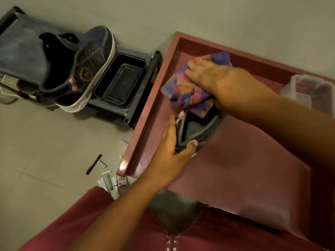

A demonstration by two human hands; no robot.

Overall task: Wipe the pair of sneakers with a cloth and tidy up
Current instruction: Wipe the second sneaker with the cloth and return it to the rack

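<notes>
Gripping the sneaker [197,131] heel on the maroon table [244,160] (at 3 o'clock), the left hand [168,153] steadied it; the right hand [217,82] pressed the patterned cloth [183,95] flat; hard rubbing risked the shoe twisting free

Person seen from above: both forearms bare, no sleeves visible below the elbow. Left hand [168,151] and right hand [213,78] without rings or watch; right fingernails painted orange-pink. Maroon garment [101,223] with a V-shaped neckline edged in patterned trim and a small embroidered placket.
</notes>
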